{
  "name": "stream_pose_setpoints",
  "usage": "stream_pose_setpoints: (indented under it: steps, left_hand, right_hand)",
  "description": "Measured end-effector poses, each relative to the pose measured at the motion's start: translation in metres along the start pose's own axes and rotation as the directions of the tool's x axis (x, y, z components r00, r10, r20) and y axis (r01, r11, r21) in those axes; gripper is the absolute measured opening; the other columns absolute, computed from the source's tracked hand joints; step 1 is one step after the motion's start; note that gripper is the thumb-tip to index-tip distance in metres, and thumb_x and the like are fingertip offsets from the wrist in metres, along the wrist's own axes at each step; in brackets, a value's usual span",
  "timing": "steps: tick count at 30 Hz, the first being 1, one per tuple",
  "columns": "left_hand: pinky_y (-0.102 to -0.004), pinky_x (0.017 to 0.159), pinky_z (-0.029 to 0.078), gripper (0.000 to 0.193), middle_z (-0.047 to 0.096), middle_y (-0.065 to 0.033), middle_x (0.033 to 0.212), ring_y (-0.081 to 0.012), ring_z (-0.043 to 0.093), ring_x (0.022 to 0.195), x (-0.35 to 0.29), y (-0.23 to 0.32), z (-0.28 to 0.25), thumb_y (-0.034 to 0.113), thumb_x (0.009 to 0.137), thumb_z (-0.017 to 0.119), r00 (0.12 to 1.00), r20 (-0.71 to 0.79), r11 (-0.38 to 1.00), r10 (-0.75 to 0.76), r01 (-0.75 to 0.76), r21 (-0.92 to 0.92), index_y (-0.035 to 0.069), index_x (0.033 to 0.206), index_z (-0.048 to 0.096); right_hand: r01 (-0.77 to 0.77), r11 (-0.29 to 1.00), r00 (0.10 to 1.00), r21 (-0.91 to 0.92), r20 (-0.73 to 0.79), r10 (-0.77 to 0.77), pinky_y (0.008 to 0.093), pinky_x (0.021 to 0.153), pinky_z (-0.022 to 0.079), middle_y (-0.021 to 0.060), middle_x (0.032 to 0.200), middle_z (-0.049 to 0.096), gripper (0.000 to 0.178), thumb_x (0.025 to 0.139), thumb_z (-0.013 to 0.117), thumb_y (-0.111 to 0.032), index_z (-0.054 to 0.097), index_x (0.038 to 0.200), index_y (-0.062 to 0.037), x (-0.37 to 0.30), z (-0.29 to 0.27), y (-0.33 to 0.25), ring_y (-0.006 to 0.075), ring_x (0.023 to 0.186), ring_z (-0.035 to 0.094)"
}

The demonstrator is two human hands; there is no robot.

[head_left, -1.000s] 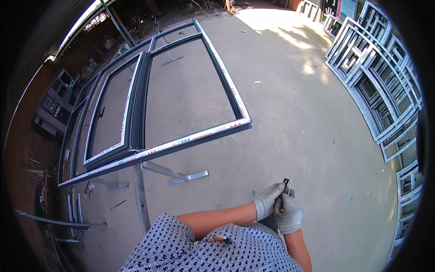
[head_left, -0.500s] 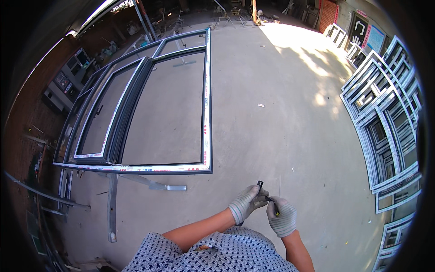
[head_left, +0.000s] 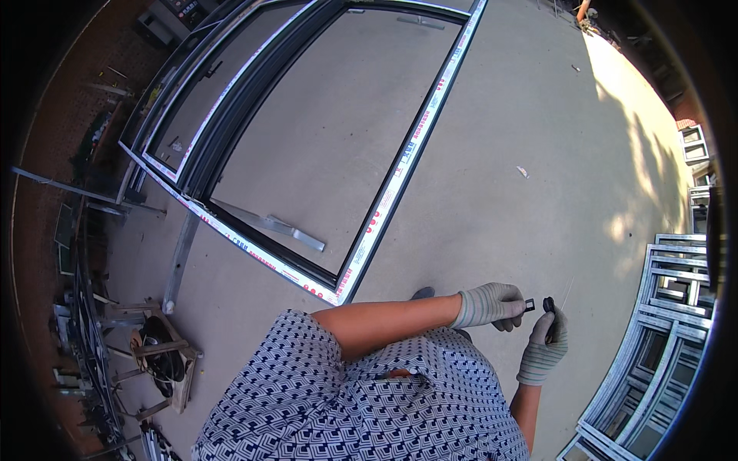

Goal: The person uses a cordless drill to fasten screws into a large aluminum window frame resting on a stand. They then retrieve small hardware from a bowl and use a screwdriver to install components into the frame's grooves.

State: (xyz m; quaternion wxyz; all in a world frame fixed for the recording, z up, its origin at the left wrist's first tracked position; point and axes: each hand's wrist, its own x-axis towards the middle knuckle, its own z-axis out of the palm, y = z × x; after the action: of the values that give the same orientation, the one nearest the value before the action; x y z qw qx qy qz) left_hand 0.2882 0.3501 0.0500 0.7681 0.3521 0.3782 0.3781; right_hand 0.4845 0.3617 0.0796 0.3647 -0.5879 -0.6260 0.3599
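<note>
Both my hands wear grey striped work gloves and are held in front of my body, a short way apart. My left hand (head_left: pixel 492 305) pinches a small black rectangular piece (head_left: pixel 530 305), which shows a pale patch on its face. Beside it, my right hand (head_left: pixel 546 349) is closed on a small black rounded piece (head_left: pixel 548 304) sticking up past the fingertips. The two pieces face each other with a narrow gap between them. Their exact kind is too small to make out. To the left of my hands lies a large window frame (head_left: pixel 400 165), dark with printed white film along its edges.
A metal bar (head_left: pixel 181 257) runs below the frame's near side. At the lower left stands a wooden stand (head_left: pixel 184 376) with a dark coil (head_left: pixel 157 357). Several film-wrapped frames (head_left: pixel 653 330) are stacked at the right. A scrap (head_left: pixel 523 171) lies on the concrete floor.
My view has turned, so the window frame sits tilted and nearer. Both hands have shifted rightward in the picture, and the two black pieces now show clearly between them.
</note>
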Motion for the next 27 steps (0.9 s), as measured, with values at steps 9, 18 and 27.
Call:
stream_pose_setpoints:
  steps: [9,18,27]
  left_hand:
    - [-0.0333,0.083,0.058,0.036,0.069,-0.0095,0.097,-0.0183,0.069,0.091,0.081,0.056,-0.062,0.034,0.107,0.052,0.963,-0.257,0.986,0.076,-0.111,-0.122,0.0,0.114,0.06]
    - [-0.0289,0.068,0.053,0.035,0.063,-0.0033,0.086,-0.0118,0.06,0.073,0.166,0.125,-0.1,0.034,0.106,0.053,0.806,-0.573,0.964,0.148,-0.248,-0.1,0.001,0.111,0.062]
    - [-0.0288,0.065,0.053,0.036,0.062,-0.0043,0.082,-0.0123,0.06,0.07,0.199,0.173,-0.144,0.031,0.105,0.054,0.647,-0.744,0.919,0.168,-0.376,-0.12,-0.001,0.121,0.06]
  right_hand:
    - [0.0,0.996,0.88,0.089,0.474,-0.042,0.029,0.09,0.053,0.0097,0.114,0.071,0.024,0.104,0.053,-0.006,0.065,0.122,0.0041,0.184,0.064,-0.019,0.0143,0.101,0.065]
    - [0.214,0.946,0.579,0.244,0.748,-0.324,0.028,0.082,0.054,0.0097,0.107,0.072,0.022,0.101,0.055,-0.003,0.066,0.119,0.0033,0.358,0.109,-0.033,0.0122,0.092,0.065]
    - [0.239,0.945,0.41,0.221,0.86,-0.305,0.0234,0.074,0.051,0.0052,0.103,0.071,0.022,0.099,0.057,-0.002,0.068,0.118,0.0015,0.454,0.162,-0.063,0.0076,0.085,0.061]
